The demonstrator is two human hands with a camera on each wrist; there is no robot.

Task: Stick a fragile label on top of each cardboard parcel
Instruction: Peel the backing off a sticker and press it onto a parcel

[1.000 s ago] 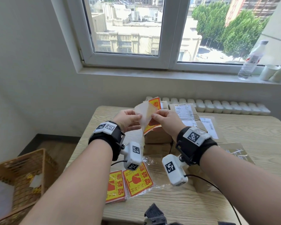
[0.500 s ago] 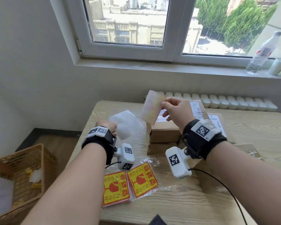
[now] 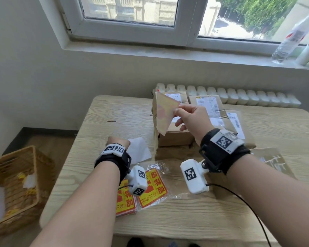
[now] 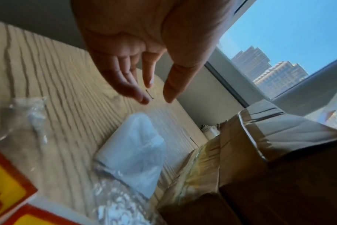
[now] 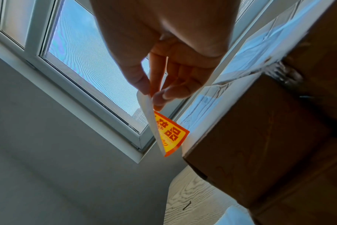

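My right hand (image 3: 181,114) (image 5: 151,95) pinches a peeled fragile label (image 3: 165,114) (image 5: 168,134) by one corner, pale sticky back toward me, printed yellow-and-red face toward the stacked cardboard parcels (image 3: 175,137) (image 5: 260,144). The label hangs in the air just left of the front parcel's top. My left hand (image 3: 119,140) (image 4: 156,92) hovers above the table with straight, relaxed fingers and holds nothing. The white backing sheet (image 3: 138,151) (image 4: 133,153) lies on the table below it. A stack of fragile labels (image 3: 152,188) in a clear bag lies near the front edge.
A wicker basket (image 3: 16,184) with scraps stands on the floor to the left. More parcels with shipping slips (image 3: 210,107) fill the table's back right, and a flat brown packet (image 3: 273,163) lies at the right. A plastic bottle (image 3: 291,38) stands on the windowsill.
The hands have pulled apart. The left hand has dropped the white backing sheet onto the table and opened. The right hand has carried the peeled label over toward the front parcel.
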